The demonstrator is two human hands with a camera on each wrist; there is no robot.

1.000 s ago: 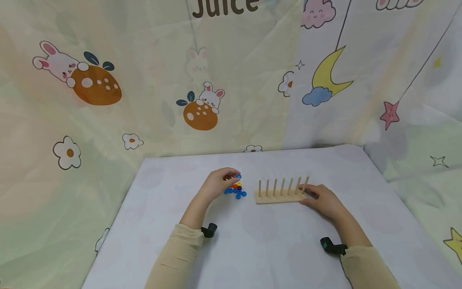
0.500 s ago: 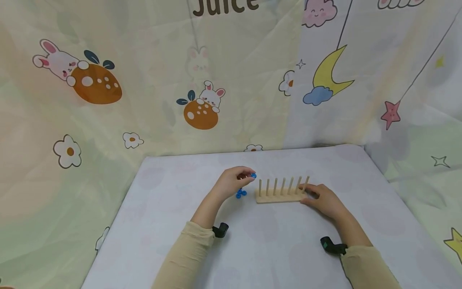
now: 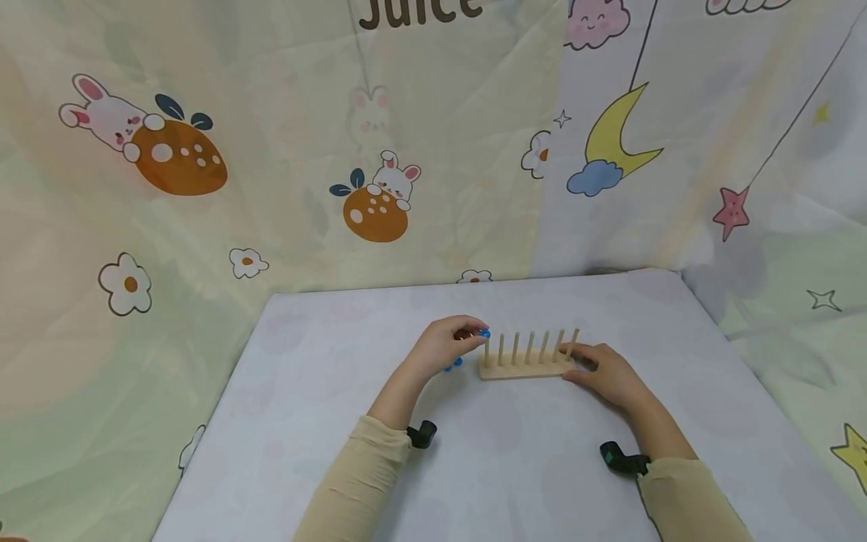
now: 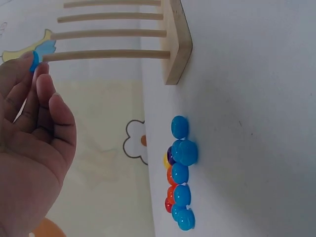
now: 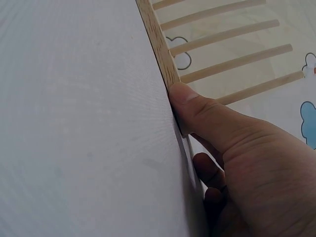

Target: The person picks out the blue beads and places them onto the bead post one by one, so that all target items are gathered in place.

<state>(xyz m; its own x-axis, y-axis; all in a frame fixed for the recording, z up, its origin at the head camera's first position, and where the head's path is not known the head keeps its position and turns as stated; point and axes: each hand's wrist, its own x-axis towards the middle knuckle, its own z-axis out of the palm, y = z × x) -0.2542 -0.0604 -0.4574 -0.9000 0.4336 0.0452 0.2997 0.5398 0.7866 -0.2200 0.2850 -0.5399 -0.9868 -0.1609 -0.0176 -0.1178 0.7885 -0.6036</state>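
Between thumb and fingertips, my left hand [image 3: 443,346] pinches a blue bead [image 4: 34,61] at the tip of the leftmost peg. The wooden peg rack [image 3: 524,367] is a flat base with a row of several upright pegs, none carrying a bead. My right hand [image 3: 609,374] grips the rack's right end, its thumb on the front edge of the base in the right wrist view. Several loose beads [image 4: 181,195], mostly blue with some orange, red, yellow and dark ones, lie left of the rack; in the head view my left hand hides most of them.
A white cloth covers the table [image 3: 515,467]. Behind it hangs a printed fabric backdrop [image 3: 284,150] with cartoon figures. Each wrist wears a small black camera, as on the left wrist camera [image 3: 423,434].
My left hand has carried the blue bead rightward from above the loose beads to the leftmost peg's tip. The right hand and rack have stayed in place.
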